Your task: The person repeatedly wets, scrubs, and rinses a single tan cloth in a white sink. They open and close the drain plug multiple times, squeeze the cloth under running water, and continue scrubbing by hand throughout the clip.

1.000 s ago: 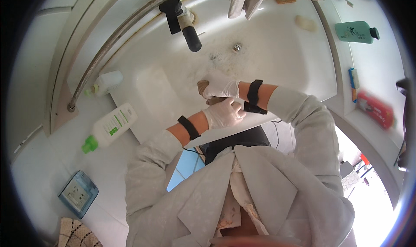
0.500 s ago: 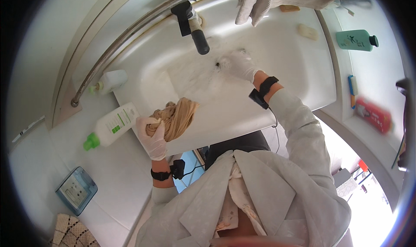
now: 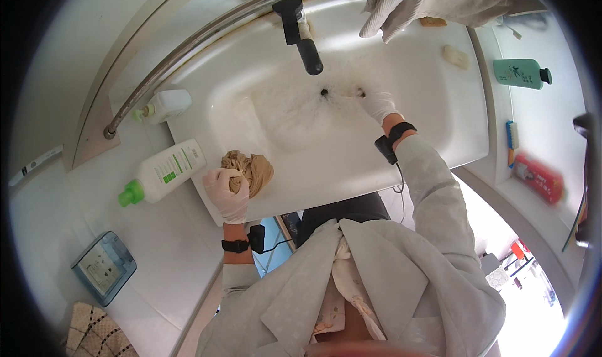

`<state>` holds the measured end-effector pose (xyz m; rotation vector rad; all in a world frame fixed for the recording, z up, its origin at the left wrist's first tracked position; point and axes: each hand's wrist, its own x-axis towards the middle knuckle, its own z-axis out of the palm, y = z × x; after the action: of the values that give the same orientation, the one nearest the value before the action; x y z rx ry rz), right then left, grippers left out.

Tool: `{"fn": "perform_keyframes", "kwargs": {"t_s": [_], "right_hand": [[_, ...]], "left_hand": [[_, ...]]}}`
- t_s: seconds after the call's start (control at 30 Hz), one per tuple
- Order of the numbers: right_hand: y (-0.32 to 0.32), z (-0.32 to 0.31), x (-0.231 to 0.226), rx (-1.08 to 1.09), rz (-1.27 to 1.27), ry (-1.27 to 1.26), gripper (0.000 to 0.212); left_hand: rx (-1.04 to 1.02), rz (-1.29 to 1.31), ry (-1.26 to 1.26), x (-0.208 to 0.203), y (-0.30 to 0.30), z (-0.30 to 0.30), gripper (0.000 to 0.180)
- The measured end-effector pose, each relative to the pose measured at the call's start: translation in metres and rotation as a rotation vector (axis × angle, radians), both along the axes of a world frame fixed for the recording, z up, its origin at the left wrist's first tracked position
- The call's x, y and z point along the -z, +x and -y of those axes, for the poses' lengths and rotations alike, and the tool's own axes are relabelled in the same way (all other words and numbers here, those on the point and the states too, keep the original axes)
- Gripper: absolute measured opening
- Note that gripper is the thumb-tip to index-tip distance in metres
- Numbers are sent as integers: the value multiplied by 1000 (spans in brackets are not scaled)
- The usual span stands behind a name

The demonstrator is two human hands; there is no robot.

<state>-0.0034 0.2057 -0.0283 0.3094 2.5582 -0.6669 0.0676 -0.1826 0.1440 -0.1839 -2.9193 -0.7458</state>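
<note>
My left hand (image 3: 227, 194), in a thin white glove, is closed around a bunched tan cloth (image 3: 253, 176) at the sink's near left rim. My right hand (image 3: 380, 106), gloved the same way, is down inside the white sink (image 3: 433, 115). At its fingertips is a small, dark, round thing (image 3: 360, 92) that looks pinched there; its kind does not show. Pale fingers blend into the white basin. Left of them lies the dark drain hole (image 3: 324, 92), uncovered, amid whitish suds or water. Above the drain hangs the black-tipped tap (image 3: 308, 56).
Left of the sink lie a white bottle with green cap (image 3: 170, 169), a pump bottle (image 3: 168, 106) and a blue-lidded box (image 3: 105, 268). Gray cloth (image 3: 414, 6) hangs over the far rim by a soap bar (image 3: 456, 57). The right ledge holds a green bottle (image 3: 519, 73), brush (image 3: 513, 141) and red container (image 3: 538, 178).
My right hand has drawn back rightward from the drain hole, which now shows fully. The small dark thing has moved nearer. The tan cloth is bunched smaller in my left hand.
</note>
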Motion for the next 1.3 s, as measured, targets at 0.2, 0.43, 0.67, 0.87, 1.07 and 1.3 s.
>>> {"fn": "perform_keyframes", "kwargs": {"t_s": [0.2,0.43,0.67,0.87,1.07,1.3], "right_hand": [[6,-6,-16,-110,-156,294,22],[59,147,-7,-408,221,-808,37],[2,190,36,-19,129,-453,36],[-15,213,17,-112,-276,-265,30],[-38,249,60,176,-420,-557,32],[-35,110,56,366,-573,-617,30]], "left_hand": [[-43,25,33,14,7,7,16],[-16,33,-15,20,4,8,15],[-44,69,20,24,12,8,14],[-48,101,58,45,10,1,15],[44,110,-15,59,0,-3,15],[10,369,-347,69,-20,-30,19]]}}
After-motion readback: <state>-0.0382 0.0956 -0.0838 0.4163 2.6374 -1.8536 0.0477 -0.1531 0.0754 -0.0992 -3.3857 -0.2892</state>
